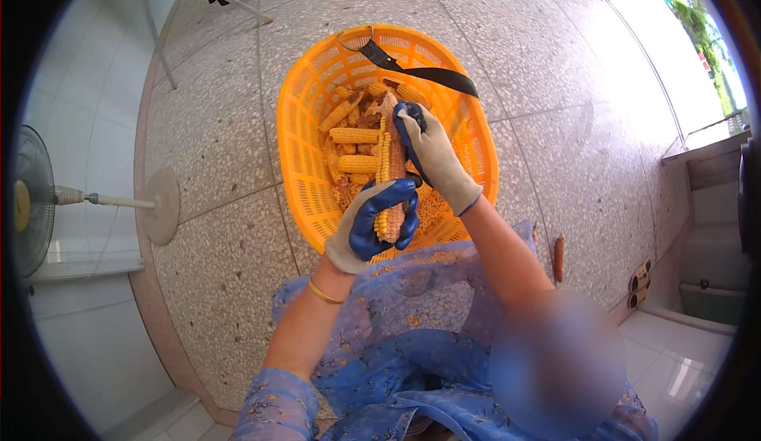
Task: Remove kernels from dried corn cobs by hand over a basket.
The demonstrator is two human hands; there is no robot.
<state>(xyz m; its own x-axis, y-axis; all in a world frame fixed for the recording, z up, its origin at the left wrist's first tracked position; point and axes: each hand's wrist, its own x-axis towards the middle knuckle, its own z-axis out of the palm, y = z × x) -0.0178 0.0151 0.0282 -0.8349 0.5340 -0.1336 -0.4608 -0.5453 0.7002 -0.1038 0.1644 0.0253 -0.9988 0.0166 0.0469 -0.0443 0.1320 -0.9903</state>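
Observation:
My left hand (374,221), in a white knit glove with blue coating, grips the lower end of a partly shelled corn cob (389,161). Rows of yellow kernels remain along the cob's left side, while its right side is bare. My right hand (428,147), gloved alike, has its fingertips at the cob's upper right side; whether it grips the cob is unclear. Beneath both hands stands an orange plastic basket (300,191) holding several yellow corn cobs (357,163) and loose kernels (432,206). A black strap (437,74) hangs across its far right rim.
On the terrazzo floor to the right lies a bare reddish cob (559,258). A pedestal fan (30,200) with a round base (162,206) stands at left. Metal rack legs (156,31) reach in at upper left. A doorway is at upper right.

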